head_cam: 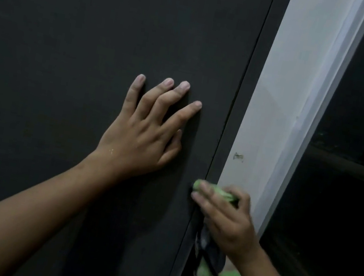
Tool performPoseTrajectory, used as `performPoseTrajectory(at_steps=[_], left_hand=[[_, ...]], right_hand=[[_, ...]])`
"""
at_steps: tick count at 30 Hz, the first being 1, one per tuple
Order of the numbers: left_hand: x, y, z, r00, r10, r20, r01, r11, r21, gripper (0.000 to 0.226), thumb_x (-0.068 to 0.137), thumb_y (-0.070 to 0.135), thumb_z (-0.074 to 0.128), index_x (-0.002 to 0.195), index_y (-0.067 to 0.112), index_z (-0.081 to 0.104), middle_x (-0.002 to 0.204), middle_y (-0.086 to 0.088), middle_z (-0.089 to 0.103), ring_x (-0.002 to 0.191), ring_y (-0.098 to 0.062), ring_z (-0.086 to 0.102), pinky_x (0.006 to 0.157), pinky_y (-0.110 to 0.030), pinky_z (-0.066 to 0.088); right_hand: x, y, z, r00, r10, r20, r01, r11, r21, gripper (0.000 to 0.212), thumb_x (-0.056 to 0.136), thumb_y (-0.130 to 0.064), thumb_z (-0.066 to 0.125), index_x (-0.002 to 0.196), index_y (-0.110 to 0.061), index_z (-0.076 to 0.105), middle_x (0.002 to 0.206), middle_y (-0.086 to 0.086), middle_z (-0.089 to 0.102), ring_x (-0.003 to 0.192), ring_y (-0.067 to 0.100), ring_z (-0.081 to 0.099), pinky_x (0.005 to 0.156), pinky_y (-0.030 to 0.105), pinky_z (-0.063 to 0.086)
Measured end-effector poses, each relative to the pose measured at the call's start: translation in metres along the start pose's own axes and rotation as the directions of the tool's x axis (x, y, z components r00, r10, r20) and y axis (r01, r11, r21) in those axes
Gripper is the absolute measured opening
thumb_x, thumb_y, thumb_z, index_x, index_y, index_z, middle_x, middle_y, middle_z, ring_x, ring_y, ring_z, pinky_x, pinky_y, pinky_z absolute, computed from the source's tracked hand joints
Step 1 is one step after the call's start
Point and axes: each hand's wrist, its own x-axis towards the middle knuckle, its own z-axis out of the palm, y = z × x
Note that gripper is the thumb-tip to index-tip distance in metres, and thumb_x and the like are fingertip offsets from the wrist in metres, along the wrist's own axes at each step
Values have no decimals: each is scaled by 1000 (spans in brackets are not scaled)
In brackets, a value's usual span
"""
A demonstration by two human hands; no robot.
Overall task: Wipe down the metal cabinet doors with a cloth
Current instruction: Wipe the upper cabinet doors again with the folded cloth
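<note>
The left hand (142, 135) lies flat, fingers spread, on the dark cabinet door (84, 35), likely bracing it against the wiping pressure. The right hand (227, 219) grips a bunched green cloth (215, 190) at the door's right edge, beside the white wall strip (286, 107), with its loose end hanging below the wrist. Blur smears that hand, dim light hides any dirt, and the door's top and bottom are cut off
</note>
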Motion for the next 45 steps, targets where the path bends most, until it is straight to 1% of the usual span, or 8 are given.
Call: performPoseTrajectory(at_steps=[3,10,15,19,23,30,38,45], left_hand=[[-7,5,2,999,-23,24,23,1000,15,59,100,37,41,156,20,31,160,-17,28,148,-33,18,121,-60,8],[-35,23,8,998,-27,65,27,1000,7,61,101,38,41,157,20,28,162,-18,24,150,-33,13,120,-61,9],[-42,28,10,999,-35,34,35,999,-3,59,100,36,43,156,21,32,161,-17,27,149,-32,17,121,-60,11],[-42,27,9,999,-32,19,32,999,-21,57,101,36,44,155,22,34,161,-16,28,149,-31,19,121,-60,12],[-51,26,9,1000,-8,22,9,999,-44,56,101,34,44,155,22,35,161,-15,28,149,-31,20,121,-59,14],[-79,31,12,997,59,42,-57,997,-46,55,100,33,45,154,20,38,159,-16,30,148,-31,20,120,-59,14],[-104,41,14,994,76,84,-70,994,-78,57,100,34,46,154,22,37,160,-16,25,149,-32,17,121,-59,10],[-131,55,18,989,107,98,-97,990,-105,57,97,33,49,153,22,40,159,-15,29,148,-32,21,120,-59,12]], right_hand=[[-51,-24,13,990,-17,137,8,998,62,37,105,-18,54,142,-18,58,151,-6,52,105,29,66,84,42,51],[-111,-50,19,938,-154,311,118,984,133,36,106,-23,54,142,-28,59,155,-18,44,108,22,52,83,38,49],[-34,-31,-1,992,125,8,-126,990,72,35,103,-8,54,136,-13,62,147,3,55,119,25,64,98,34,39],[18,-36,17,974,209,-92,-213,977,-32,44,100,-11,53,142,-20,59,152,-3,49,118,27,58,98,39,40],[-7,-58,42,995,81,-66,-87,991,-101,39,96,-22,56,135,-28,61,146,-11,56,120,24,50,94,44,38],[-82,-70,43,952,-236,194,248,968,-37,46,100,-22,60,145,-32,55,150,-20,48,122,17,50,93,36,46],[-136,-89,44,975,-57,216,57,998,6,37,108,-23,47,142,-32,58,150,-21,48,116,18,49,91,36,42],[-192,-114,51,878,-234,417,233,971,54,35,105,-27,50,139,-32,56,150,-20,50,118,20,48,91,41,39]])
